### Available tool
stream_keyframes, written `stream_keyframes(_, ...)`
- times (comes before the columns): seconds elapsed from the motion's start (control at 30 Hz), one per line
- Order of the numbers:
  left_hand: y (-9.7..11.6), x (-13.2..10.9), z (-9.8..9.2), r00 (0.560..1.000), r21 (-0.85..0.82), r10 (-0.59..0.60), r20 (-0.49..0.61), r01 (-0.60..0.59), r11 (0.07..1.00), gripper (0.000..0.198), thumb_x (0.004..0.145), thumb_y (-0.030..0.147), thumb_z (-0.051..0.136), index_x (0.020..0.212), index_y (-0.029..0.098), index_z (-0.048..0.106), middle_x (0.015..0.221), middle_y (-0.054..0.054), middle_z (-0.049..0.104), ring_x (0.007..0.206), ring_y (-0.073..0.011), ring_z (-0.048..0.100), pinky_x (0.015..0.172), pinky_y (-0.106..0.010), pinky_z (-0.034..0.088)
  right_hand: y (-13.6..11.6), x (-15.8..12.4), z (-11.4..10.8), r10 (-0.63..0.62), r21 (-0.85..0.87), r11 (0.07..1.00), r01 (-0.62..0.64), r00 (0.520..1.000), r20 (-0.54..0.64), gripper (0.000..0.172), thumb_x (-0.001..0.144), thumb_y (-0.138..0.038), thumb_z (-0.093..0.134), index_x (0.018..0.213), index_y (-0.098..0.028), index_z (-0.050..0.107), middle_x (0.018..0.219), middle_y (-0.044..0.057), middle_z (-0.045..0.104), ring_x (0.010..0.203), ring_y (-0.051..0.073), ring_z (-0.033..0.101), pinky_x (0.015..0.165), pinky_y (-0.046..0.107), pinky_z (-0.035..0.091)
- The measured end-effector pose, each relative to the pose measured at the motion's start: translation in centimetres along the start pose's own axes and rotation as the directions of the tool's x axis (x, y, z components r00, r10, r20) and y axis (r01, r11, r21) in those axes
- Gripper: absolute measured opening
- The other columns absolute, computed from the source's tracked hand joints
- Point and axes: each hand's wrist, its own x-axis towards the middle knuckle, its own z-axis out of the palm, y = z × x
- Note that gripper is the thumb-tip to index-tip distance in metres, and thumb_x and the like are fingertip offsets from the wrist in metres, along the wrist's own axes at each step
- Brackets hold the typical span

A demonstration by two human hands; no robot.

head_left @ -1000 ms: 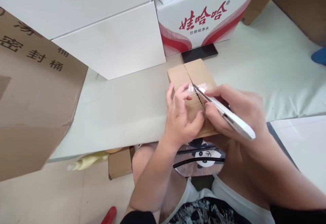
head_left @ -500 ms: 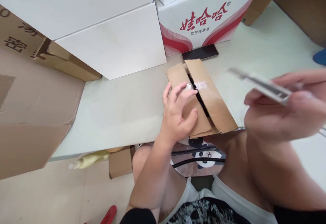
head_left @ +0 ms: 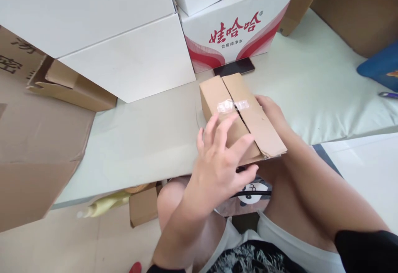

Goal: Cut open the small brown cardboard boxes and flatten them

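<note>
A small brown cardboard box (head_left: 261, 119) stands on the pale surface in front of me. Its two top flaps lie almost level, with a narrow dark slit between them. Cut clear tape (head_left: 226, 106) clings to both flaps across the slit. My left hand (head_left: 219, 159) is spread over the near left part of the box, fingers apart, the fingertips at its top. Against the box's right side rests my right hand (head_left: 272, 113); its fingers are mostly hidden behind the cardboard, so what they hold cannot be seen.
A black phone (head_left: 234, 66) lies behind the box, before a white and red carton (head_left: 233, 37). White boxes (head_left: 130, 61) and a large brown carton (head_left: 40, 140) stand to the left. At the right edge are a blue object (head_left: 379, 68) and a purple pen (head_left: 388, 95).
My right hand has come down from the right to the box's side, and the utility knife it held is out of sight. The flaps sit closer together. My left hand has shifted nearer me.
</note>
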Motion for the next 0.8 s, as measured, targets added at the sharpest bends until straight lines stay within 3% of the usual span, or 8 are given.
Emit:
stream_keyframes(0.13, 0.5, 0.0, -0.1, 1.0, 0.051, 0.03, 0.003, -0.03, 0.998, 0.028, 0.091, 0.028, 0.066, 0.118, 0.026, 0.064, 0.143, -0.01, 0.06, 0.144, -0.0389, 0.043, 0.116, -0.074, 0.034, -2.3, -0.7, 0.1, 0.078, 0.332, 0.94, -0.083, 0.997, 0.029, 0.034, 0.081, -0.035, 0.067, 0.114, -0.027, 0.068, 0.119, 0.006, 0.073, 0.104, 0.024, 0.069, 0.089, 0.038, 0.056)
stream_keyframes(0.23, 0.8, -0.1, 0.0, 0.999, 0.065, -0.034, -0.011, 0.035, 0.997, 0.034, 0.089, 0.03, 0.068, 0.123, 0.027, 0.065, 0.138, -0.013, 0.058, 0.139, -0.0416, 0.044, 0.112, -0.075, 0.04, -3.6, -1.2, 0.9, 0.112, 0.533, 0.837, -0.125, 0.992, 0.058, 0.029, 0.085, -0.039, 0.062, 0.109, -0.024, 0.066, 0.114, 0.004, 0.075, 0.098, 0.021, 0.07, 0.086, 0.037, 0.057)
stream_keyframes(0.37, 1.3, -0.2, 0.4, 0.995, 0.085, -0.098, -0.022, 0.099, 0.991, 0.046, 0.078, 0.037, 0.081, 0.121, 0.026, 0.069, 0.146, -0.017, 0.04, 0.145, -0.052, 0.031, 0.109, -0.079, 0.041, -4.3, -2.1, 1.8, 0.046, 0.485, 0.87, -0.088, 0.994, 0.097, 0.027, 0.091, -0.037, 0.055, 0.113, -0.025, 0.066, 0.116, 0.005, 0.073, 0.107, 0.021, 0.069, 0.092, 0.039, 0.056)
stream_keyframes(0.53, 0.6, 0.0, -0.4, 0.974, 0.012, -0.207, -0.09, 0.209, 0.978, 0.072, 0.069, 0.037, 0.089, 0.134, 0.019, 0.062, 0.145, -0.022, 0.038, 0.146, -0.0512, 0.033, 0.117, -0.074, 0.038, -3.6, -2.3, 2.3, -0.028, 0.407, 0.913, 0.025, 1.0, 0.001, 0.026, 0.09, -0.038, 0.054, 0.108, -0.025, 0.067, 0.114, 0.007, 0.071, 0.111, 0.024, 0.066, 0.094, 0.043, 0.054)
stream_keyframes(0.6, -0.9, -0.3, -1.3, 0.978, -0.138, -0.175, -0.116, 0.159, 0.978, 0.076, 0.068, 0.041, 0.091, 0.135, 0.021, 0.061, 0.144, -0.02, 0.042, 0.145, -0.0468, 0.04, 0.118, -0.069, 0.041, -3.1, -2.0, 2.3, 0.0, 0.429, 0.903, 0.018, 0.999, -0.042, 0.025, 0.089, -0.039, 0.054, 0.106, -0.025, 0.066, 0.113, 0.007, 0.07, 0.112, 0.024, 0.066, 0.096, 0.043, 0.053)
stream_keyframes(0.67, -3.4, -1.0, -2.2, 0.971, -0.341, -0.179, -0.161, 0.115, 0.933, 0.082, 0.066, 0.049, 0.092, 0.137, 0.023, 0.059, 0.141, -0.018, 0.05, 0.134, -0.0396, 0.056, 0.111, -0.062, 0.052, -2.6, -1.5, 2.0, 0.077, 0.503, 0.864, -0.023, 0.993, -0.087, 0.023, 0.087, -0.038, 0.053, 0.104, -0.025, 0.064, 0.111, 0.007, 0.07, 0.112, 0.023, 0.066, 0.095, 0.042, 0.054)
stream_keyframes(0.73, -6.8, -2.0, -2.7, 0.961, -0.507, -0.212, -0.18, 0.094, 0.857, 0.076, 0.066, 0.057, 0.09, 0.129, 0.024, 0.063, 0.122, -0.013, 0.066, 0.118, -0.0348, 0.068, 0.101, -0.057, 0.06, -2.0, -0.8, 1.6, 0.167, 0.598, 0.798, -0.073, 0.981, -0.102, 0.023, 0.083, -0.038, 0.052, 0.101, -0.026, 0.06, 0.106, 0.006, 0.07, 0.107, 0.022, 0.068, 0.089, 0.039, 0.056)
stream_keyframes(0.8, -10.3, -3.1, -2.8, 0.971, -0.592, -0.158, -0.177, 0.022, 0.805, 0.065, 0.065, 0.067, 0.085, 0.111, 0.024, 0.071, 0.099, -0.01, 0.075, 0.102, -0.0339, 0.074, 0.091, -0.053, 0.064, -1.6, -0.2, 1.1, 0.225, 0.658, 0.744, -0.117, 0.971, -0.081, 0.025, 0.079, -0.041, 0.052, 0.098, -0.026, 0.056, 0.1, 0.006, 0.07, 0.098, 0.022, 0.07, 0.08, 0.037, 0.057)
